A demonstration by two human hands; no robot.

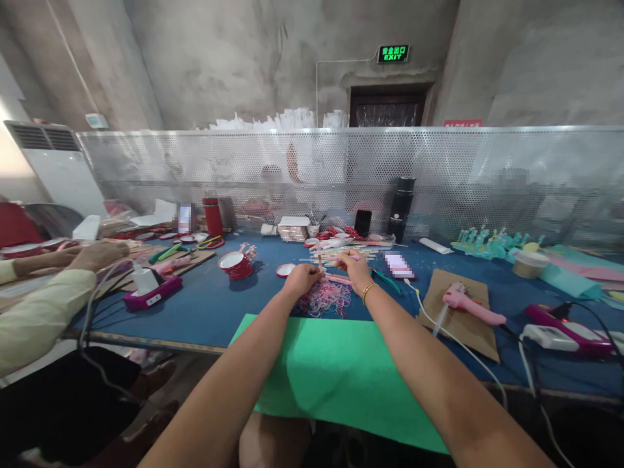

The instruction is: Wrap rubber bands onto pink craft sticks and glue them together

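My left hand is closed, its fingertips pinching a thin pinkish stick that stands nearly upright. To its right, my right hand, with a gold bracelet at the wrist, has its fingers drawn together in a pinch; what they hold is too small to make out. Below and between both hands lies a tangled heap of pink, purple and blue thin strands. Just behind the hands, a bundle of pale coloured sticks rests on the blue table.
A green sheet covers the near edge and my lap. Pliers, a phone and a pink glue gun on cardboard are at right, with loose cables. Red-rimmed tins stand left; beyond them a co-worker's sleeve reaches in.
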